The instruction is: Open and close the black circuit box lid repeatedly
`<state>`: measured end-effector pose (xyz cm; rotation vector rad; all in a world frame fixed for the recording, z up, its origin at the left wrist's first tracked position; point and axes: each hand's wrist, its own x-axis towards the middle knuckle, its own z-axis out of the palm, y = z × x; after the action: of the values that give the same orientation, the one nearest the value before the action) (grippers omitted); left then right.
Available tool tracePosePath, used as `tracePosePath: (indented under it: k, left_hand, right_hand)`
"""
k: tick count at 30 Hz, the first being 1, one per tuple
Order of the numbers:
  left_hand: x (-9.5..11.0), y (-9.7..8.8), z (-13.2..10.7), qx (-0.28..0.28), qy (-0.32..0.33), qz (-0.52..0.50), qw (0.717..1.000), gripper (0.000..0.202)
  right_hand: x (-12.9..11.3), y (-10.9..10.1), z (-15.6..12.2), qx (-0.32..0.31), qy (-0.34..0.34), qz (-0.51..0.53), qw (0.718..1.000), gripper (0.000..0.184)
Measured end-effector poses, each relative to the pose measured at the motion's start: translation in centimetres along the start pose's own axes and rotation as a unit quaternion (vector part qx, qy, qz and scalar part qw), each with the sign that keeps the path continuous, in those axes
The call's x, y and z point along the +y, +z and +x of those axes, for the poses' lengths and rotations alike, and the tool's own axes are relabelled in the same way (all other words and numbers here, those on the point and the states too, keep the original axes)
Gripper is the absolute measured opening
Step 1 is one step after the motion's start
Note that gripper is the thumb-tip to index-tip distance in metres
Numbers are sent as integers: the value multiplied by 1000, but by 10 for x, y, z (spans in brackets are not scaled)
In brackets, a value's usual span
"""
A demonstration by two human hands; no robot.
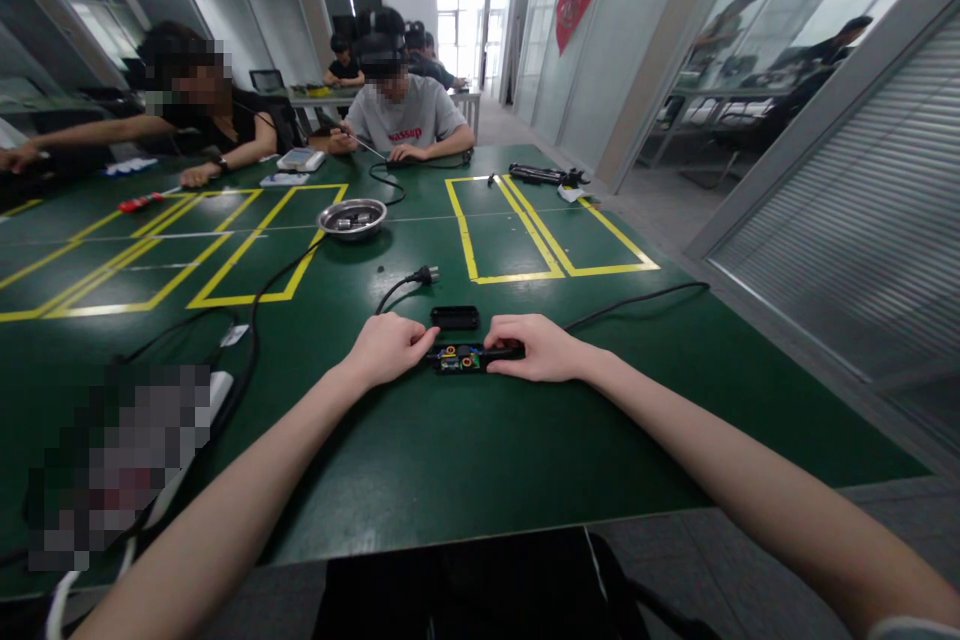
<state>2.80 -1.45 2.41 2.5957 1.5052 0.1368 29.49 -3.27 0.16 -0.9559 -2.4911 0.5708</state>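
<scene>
A small opened black device (466, 358) with its circuit board and copper parts showing lies on the green table (450, 450). My left hand (388, 347) has its fingers curled against the device's left end. My right hand (534, 346) is closed over its right end, pressing it to the table. Its black cover (454, 317) lies just behind, apart from both hands. A black cable with a plug (424, 275) lies beyond the cover.
A metal bowl (352, 217) with small parts stands farther back among yellow tape lines. Black cables and a white power strip (214, 390) lie at the left. Other people sit working at the far side. The table edge is near my body.
</scene>
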Motion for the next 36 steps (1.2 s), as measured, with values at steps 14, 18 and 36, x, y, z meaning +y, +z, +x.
tracePosePath:
  k: [14,18,36]
  left_hand:
    - [6,-6,-2,-30,-1,36,999,48]
    - [8,-7,-1,-44,-30,44,998,48]
    - [7,-3,-3,11,-3,37,999,40]
  right_hand:
    - [-2,-2,4,-15,47,-27,998,30]
    - [-4,3,4,-1,93,-121,988,40]
    - [-4,16,13,54,115,-213,969,45]
